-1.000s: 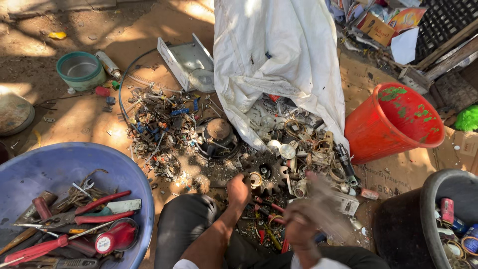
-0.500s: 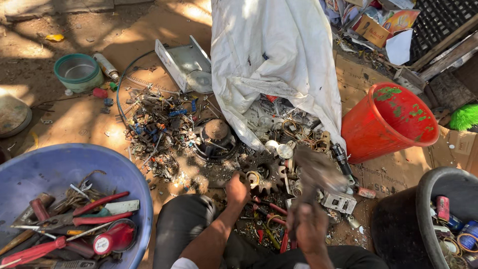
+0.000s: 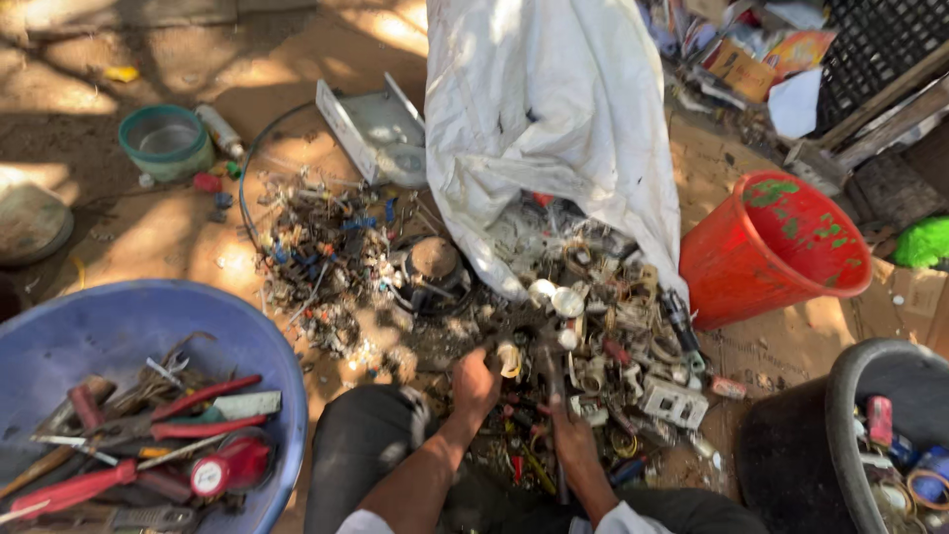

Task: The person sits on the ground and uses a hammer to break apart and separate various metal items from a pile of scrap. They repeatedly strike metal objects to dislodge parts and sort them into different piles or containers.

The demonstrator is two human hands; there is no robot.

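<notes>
A heap of tangled metal and plastic scrap lies on the dirt floor, spilling from a crumpled white woven sack. The left hand digs into it, fingers curled on small pieces; the right hand clamps a thin dark rod, bracing it upright.

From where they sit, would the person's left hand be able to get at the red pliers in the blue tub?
Probably yes. The left hand is in the scrap pile, and the blue tub sits open on that same side with the red pliers on top. Only the knee lies between.
</notes>
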